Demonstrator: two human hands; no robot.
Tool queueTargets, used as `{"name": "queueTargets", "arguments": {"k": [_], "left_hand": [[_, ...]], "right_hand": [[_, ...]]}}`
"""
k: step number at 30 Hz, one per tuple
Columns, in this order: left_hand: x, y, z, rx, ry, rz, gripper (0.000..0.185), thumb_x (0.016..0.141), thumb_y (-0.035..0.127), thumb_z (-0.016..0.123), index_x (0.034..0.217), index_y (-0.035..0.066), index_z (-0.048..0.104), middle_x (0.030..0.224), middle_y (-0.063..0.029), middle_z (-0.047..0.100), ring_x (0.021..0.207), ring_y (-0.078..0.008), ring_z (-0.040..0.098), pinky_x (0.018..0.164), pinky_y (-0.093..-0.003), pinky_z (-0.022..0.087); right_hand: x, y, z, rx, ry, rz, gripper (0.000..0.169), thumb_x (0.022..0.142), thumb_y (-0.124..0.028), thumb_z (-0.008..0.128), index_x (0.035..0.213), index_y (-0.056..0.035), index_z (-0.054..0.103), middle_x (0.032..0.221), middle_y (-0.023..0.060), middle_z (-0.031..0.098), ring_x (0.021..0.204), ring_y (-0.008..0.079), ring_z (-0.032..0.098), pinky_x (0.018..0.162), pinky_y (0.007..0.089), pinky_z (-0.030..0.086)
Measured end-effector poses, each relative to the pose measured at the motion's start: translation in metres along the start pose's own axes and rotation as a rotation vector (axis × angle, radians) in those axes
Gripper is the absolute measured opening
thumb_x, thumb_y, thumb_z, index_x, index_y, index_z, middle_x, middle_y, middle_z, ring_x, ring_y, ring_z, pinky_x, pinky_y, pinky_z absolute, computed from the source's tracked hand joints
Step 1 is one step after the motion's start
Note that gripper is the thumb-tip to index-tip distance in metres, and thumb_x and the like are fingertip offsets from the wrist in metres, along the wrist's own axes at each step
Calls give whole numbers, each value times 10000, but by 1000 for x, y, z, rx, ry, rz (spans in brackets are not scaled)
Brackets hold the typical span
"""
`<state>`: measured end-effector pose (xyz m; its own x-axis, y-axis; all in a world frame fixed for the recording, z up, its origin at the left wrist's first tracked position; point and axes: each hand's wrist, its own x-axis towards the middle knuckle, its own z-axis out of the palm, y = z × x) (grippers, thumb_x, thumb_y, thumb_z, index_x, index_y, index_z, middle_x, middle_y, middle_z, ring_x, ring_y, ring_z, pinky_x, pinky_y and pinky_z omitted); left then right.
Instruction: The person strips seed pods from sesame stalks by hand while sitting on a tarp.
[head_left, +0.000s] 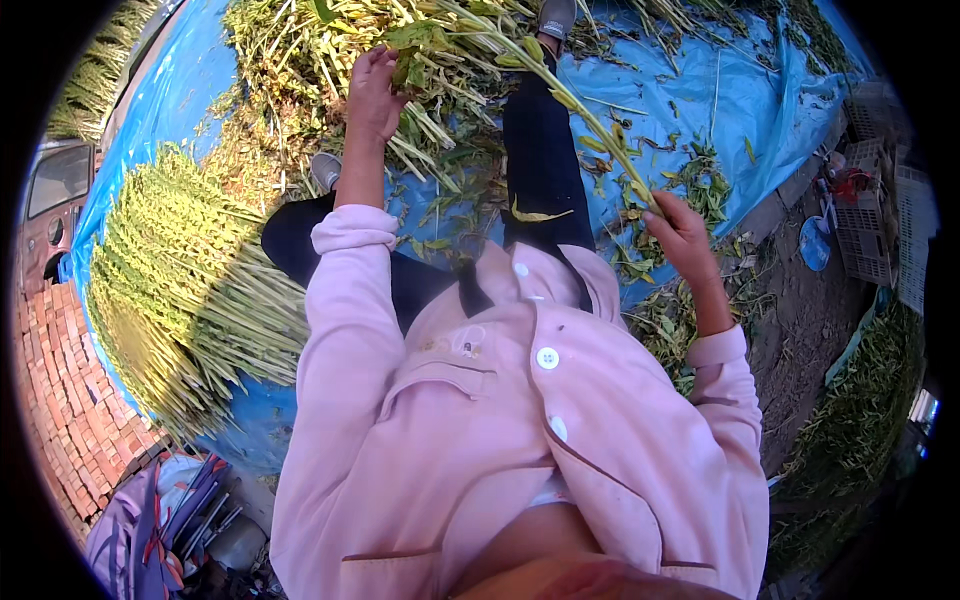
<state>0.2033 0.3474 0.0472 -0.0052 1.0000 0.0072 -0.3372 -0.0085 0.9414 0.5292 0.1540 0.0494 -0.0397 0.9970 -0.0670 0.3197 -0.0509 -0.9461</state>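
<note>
In the head view my right hand grips the lower end of a long green stalk with seed pods, which looks like sesame. The stalk slants up and to the left, past my outstretched leg. My left hand is at the upper middle, its fingers curled around a few green leaves. Whether those leaves are still joined to the stalk I cannot tell. Below and behind that hand lies a loose heap of cut stalks and yellowing leaves.
A blue plastic tarp spreads under the plants and my legs. To the left lies a neat stack of podded stalks. Beyond are stacked red bricks and a weathered vehicle. Plastic crates stand at the right.
</note>
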Motion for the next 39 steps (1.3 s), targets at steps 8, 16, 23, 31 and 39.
{"name": "queueTargets", "arguments": {"k": [8, 16, 23, 31, 39], "left_hand": [[-73, -90, -44, 841, -103, -287, 219, 756, 65, 363, 969, 68, 416, 924, -62, 483, 792, -195, 508, 631, -286, 426], [-71, -92, -52, 85, 170, -265, 155, 749, 87, 421, 890, 35, 460, 868, -80, 513, 775, -169, 501, 630, -295, 417], [-45, -113, -44, -585, 246, -258, 103, 723, 81, 488, 809, 54, 439, 782, -83, 513, 727, -177, 489, 577, -315, 392], [-85, -86, -10, -339, -85, -299, 98, 731, 14, 456, 824, 45, 450, 700, -75, 495, 678, -188, 498, 570, -284, 410], [-32, -108, -65, -670, 449, -191, 50, 745, 65, 415, 786, 45, 396, 814, -124, 497, 773, -247, 491, 630, -363, 416]], "right_hand": [[44, 10, 49, -74, -243, 192, 213, 732, -83, 489, 918, 16, 464, 622, 7, 440, 547, 53, 389, 484, 186, 334], [48, 12, 71, -84, -439, 218, 221, 752, -60, 448, 961, 9, 425, 608, -7, 427, 544, 48, 399, 476, 180, 335], [46, 13, 85, -54, -473, 366, 209, 747, -72, 444, 940, 1, 413, 613, 61, 474, 544, 103, 472, 506, 230, 386], [54, 23, 93, 113, -407, 583, 198, 754, -73, 441, 939, -7, 420, 607, 17, 456, 544, 71, 433, 501, 206, 372], [45, 15, 94, -132, -488, 254, 245, 737, -74, 450, 969, -11, 403, 645, 106, 485, 572, 189, 492, 521, 259, 384]]}}
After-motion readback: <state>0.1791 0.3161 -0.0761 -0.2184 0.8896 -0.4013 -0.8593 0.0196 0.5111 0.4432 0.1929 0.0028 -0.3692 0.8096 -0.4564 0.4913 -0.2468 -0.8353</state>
